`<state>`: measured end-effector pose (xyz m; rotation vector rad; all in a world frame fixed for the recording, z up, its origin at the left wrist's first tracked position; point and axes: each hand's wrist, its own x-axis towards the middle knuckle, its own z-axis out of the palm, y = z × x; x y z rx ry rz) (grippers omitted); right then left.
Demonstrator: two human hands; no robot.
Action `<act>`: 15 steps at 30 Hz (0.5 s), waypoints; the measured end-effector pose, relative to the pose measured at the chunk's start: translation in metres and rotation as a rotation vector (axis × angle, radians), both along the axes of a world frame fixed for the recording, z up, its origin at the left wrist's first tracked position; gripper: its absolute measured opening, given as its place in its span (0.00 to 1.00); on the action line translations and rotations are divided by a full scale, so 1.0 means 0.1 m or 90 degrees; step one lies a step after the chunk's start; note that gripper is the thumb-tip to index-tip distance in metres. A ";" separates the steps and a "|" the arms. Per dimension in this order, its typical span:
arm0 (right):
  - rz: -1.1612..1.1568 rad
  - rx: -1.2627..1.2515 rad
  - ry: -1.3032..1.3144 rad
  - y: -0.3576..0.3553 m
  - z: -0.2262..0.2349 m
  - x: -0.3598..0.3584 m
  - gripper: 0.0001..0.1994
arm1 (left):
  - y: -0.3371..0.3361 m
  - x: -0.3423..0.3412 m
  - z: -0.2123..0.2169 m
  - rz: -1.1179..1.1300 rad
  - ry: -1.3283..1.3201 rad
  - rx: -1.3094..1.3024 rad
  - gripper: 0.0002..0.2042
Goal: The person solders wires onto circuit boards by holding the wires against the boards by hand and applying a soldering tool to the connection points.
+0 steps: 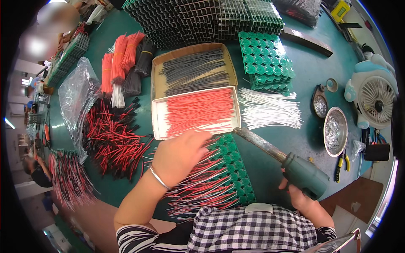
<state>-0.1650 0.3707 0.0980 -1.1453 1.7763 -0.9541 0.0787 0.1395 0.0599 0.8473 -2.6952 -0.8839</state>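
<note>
My left hand point(181, 152), with a silver bangle at the wrist, is over the upper end of a green circuit board panel point(238, 179). Its fingers are bent together, and whatever they may pinch is hidden. Many red, black and white wires point(202, 189) stick out leftward from this panel. In my right hand point(297, 196) is a dark green soldering iron point(306, 175) with a long metal barrel. The barrel's end points up and left, beside the corner of a box of red wires point(200, 111) and right of my left fingers.
Behind the red wires lies a cardboard box of black wires point(194, 69). White wires point(270, 109), stacked green panels point(266, 59) and a metal bowl point(336, 130) are at right, with pliers point(342, 165) and a fan point(375, 99). A red-black wire heap point(114, 139) lies at left.
</note>
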 end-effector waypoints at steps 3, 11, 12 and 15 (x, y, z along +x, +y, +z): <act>0.003 0.076 0.018 0.05 -0.01 -0.03 0.13 | -0.10 0.18 0.02 0.108 0.067 0.240 0.11; -0.074 -0.001 -0.081 -0.01 0.00 -0.03 0.28 | 0.14 -0.29 0.30 -0.093 0.024 0.177 0.10; -0.089 -0.037 -0.076 0.01 -0.01 -0.03 0.29 | 0.16 -0.34 0.31 -0.109 -0.038 0.208 0.11; -0.107 -0.047 -0.086 0.05 0.03 -0.06 0.26 | 0.17 -0.32 0.19 -0.073 0.066 0.175 0.12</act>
